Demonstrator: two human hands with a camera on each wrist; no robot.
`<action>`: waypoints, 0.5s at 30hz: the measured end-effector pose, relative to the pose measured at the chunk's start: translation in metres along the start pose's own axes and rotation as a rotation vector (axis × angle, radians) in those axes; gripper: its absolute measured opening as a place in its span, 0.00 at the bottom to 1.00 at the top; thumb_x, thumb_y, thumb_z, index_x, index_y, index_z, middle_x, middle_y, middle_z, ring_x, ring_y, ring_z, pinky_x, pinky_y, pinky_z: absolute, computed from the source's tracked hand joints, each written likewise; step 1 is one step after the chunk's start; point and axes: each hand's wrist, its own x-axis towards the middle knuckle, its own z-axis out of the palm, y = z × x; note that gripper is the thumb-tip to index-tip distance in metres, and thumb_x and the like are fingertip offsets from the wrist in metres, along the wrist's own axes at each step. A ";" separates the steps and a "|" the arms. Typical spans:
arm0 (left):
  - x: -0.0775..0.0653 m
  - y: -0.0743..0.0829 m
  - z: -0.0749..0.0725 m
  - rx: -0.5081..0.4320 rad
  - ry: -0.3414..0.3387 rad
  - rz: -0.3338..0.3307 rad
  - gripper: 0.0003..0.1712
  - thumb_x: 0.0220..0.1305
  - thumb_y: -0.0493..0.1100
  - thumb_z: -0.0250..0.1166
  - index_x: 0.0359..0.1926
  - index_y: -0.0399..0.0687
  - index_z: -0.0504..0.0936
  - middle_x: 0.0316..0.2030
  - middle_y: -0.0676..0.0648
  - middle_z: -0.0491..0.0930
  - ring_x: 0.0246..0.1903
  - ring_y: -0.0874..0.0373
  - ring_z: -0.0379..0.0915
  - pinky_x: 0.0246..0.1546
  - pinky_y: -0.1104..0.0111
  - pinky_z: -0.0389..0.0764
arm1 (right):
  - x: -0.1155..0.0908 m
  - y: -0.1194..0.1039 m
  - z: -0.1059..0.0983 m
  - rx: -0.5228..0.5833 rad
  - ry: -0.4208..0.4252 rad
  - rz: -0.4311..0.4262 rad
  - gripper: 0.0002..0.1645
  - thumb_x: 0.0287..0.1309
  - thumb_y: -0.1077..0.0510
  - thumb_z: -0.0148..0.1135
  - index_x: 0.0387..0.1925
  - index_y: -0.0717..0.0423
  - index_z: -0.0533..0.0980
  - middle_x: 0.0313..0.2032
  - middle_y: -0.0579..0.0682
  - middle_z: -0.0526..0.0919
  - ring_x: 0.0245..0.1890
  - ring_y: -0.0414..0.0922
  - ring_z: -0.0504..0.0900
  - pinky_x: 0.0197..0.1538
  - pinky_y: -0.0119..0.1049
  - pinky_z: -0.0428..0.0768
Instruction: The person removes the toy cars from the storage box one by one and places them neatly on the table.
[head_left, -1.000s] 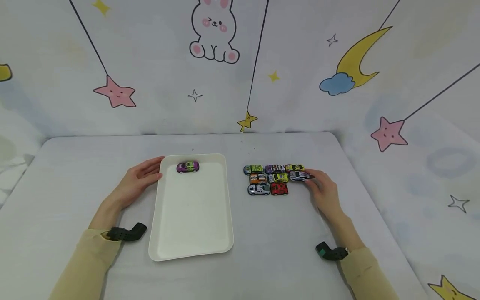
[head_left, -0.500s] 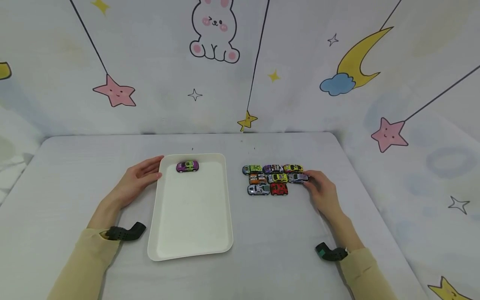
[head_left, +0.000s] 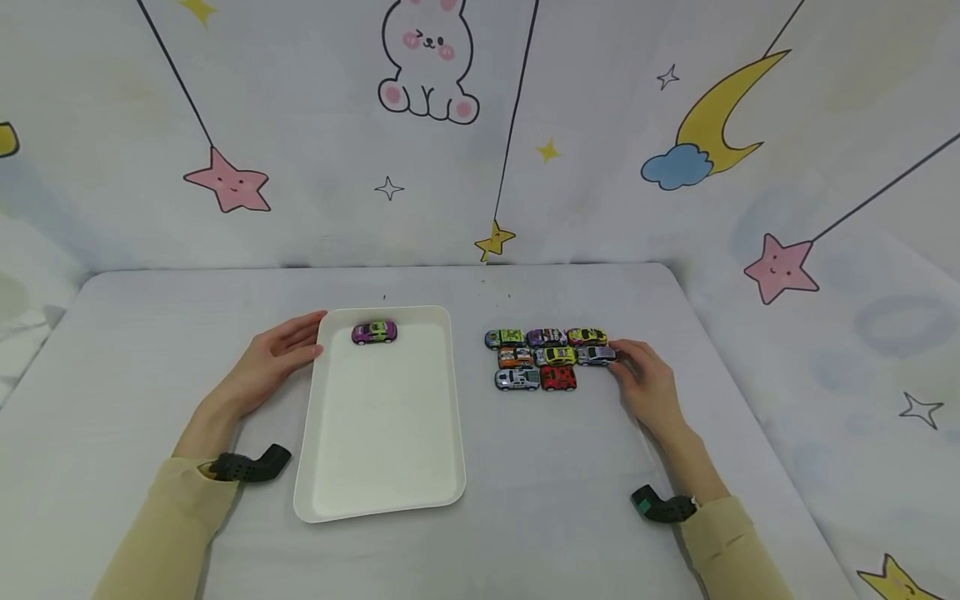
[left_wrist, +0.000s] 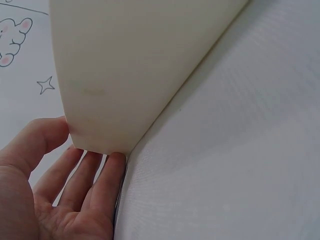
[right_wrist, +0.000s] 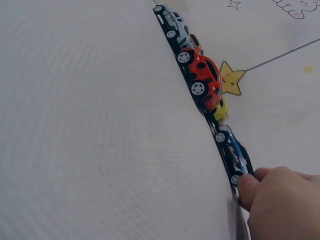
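Note:
My left hand (head_left: 268, 364) rests against the upper left corner of a white tray (head_left: 386, 425), its fingers relaxed and touching the outside. In the left wrist view, the thumb and fingertips (left_wrist: 116, 159) touch the tray's outer wall (left_wrist: 125, 75). A purple and green toy car (head_left: 374, 332) sits inside, near the far edge. Between thumb and fingers my right hand (head_left: 648, 383) pinches the right end of a dark silver toy car (head_left: 597, 356) standing on the table; its blue and black side (right_wrist: 235, 152) appears in the right wrist view.
Left of the pinched car, several toy cars stand close together in rows, among them a red car (head_left: 558, 378), a silver pickup (head_left: 517, 379) and an orange car (head_left: 516, 357). A white cloth (head_left: 555, 483) covers the table. Behind rises a patterned backdrop (head_left: 315, 125).
The dark silver car has shifted slightly left with my right hand, up against the yellow car in its row. My left hand and the tray stay about where they were.

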 end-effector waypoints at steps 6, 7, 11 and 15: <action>0.000 0.001 0.000 0.008 0.002 0.009 0.35 0.71 0.42 0.63 0.75 0.48 0.62 0.73 0.38 0.62 0.64 0.75 0.66 0.57 0.82 0.73 | 0.000 -0.003 -0.002 -0.021 -0.012 0.018 0.22 0.54 0.76 0.68 0.52 0.66 0.80 0.49 0.58 0.83 0.50 0.46 0.80 0.60 0.15 0.66; 0.000 0.001 0.000 0.009 0.001 0.010 0.35 0.71 0.42 0.63 0.75 0.48 0.62 0.73 0.38 0.62 0.63 0.75 0.66 0.57 0.82 0.73 | 0.000 -0.004 -0.002 -0.022 -0.013 0.021 0.22 0.54 0.76 0.67 0.52 0.66 0.80 0.49 0.58 0.83 0.51 0.47 0.80 0.60 0.15 0.66; 0.000 0.001 0.000 0.012 0.000 0.017 0.35 0.72 0.42 0.63 0.75 0.47 0.62 0.73 0.37 0.62 0.64 0.74 0.66 0.57 0.82 0.73 | 0.000 -0.005 -0.002 -0.024 -0.015 0.030 0.21 0.55 0.76 0.67 0.52 0.66 0.80 0.49 0.59 0.83 0.51 0.50 0.80 0.61 0.15 0.65; 0.000 0.001 -0.001 0.013 -0.004 0.019 0.35 0.72 0.42 0.62 0.76 0.47 0.61 0.74 0.37 0.61 0.65 0.73 0.65 0.57 0.82 0.73 | 0.001 -0.005 -0.002 -0.014 -0.007 0.025 0.20 0.56 0.76 0.65 0.52 0.66 0.80 0.48 0.60 0.83 0.50 0.52 0.80 0.61 0.15 0.65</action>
